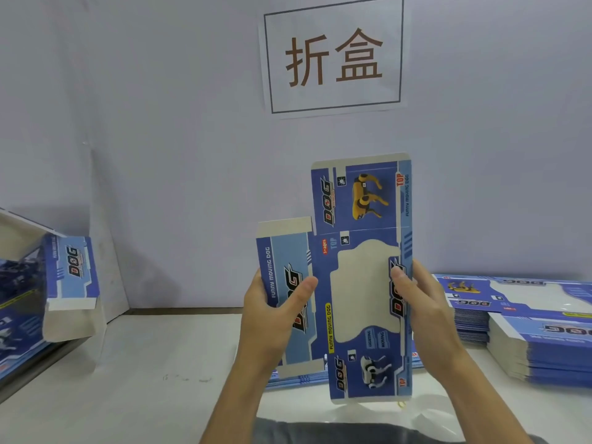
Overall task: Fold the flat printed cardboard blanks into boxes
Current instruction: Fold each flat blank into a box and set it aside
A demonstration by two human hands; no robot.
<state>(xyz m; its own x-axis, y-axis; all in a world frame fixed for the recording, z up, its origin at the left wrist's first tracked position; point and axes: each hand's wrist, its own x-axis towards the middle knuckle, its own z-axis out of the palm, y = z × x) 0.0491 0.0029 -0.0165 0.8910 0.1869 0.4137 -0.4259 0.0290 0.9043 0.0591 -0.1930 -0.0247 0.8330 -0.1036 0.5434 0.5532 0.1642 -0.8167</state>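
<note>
While both hands hold it upright above the white table (160, 363), one flat blue blank (362, 283) stands between them, still unfolded, printed face toward the camera.

Left hand (269, 315): fingers curled behind the left side panel, thumb pressed flat across its front; a firm pinch.

Right hand (426, 302): thumb on the front near the right edge, fingers wrapped behind; also a pinch, at about the same height.

Blank: tall, with a top flap showing a yellow toy dog, a pale window cut-out in the middle panel, a bottom flap with a white dog.

Stack of blanks (528, 331): lies flat at the right of the table, well apart from the held one.

Finished boxes (70, 274): lie at the left edge, tilted.

Paper sign (333, 56): fixed to the wall behind.

Risks, judged:
- The thin strips around the window may buckle or tear if the panels are pushed together off the crease.
- A fold made beside a score line would leave a skewed box.
- The long free flaps may catch on the table or bend backward.
- Thumbs pressing hard may dent the print.
</note>
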